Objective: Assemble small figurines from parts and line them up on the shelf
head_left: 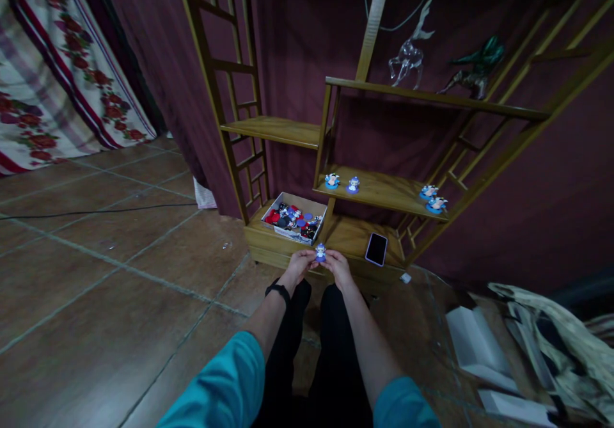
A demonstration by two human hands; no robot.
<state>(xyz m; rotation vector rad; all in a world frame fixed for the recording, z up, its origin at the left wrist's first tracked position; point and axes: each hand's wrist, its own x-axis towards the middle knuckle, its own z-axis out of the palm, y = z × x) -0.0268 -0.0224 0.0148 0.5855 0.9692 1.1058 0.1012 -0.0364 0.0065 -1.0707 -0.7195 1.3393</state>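
Note:
Between both hands, just in front of the low shelf, a small purple and white figurine [321, 253] is held upright. My left hand [302, 261] pinches its left side, and my right hand [336, 265] pinches its right side. Behind them stands an open cardboard box [314, 241] full of loose red, black, white and purple figurine pieces. On the middle shelf [384, 190], a similar purple figurine [354, 185] stands beside a blue-based figurine [332, 180]. Two more blue-based figurines, one behind [428, 192] and one in front [437, 205], are at that shelf's right end.
A phone [377, 249] lies on the low shelf, right of the box. Up on the top shelf [432, 97] are a clear deer ornament [409, 60] and a dark green statuette [480, 66]. White boxes [480, 345] and crumpled fabric [561, 332] lie on the floor at right.

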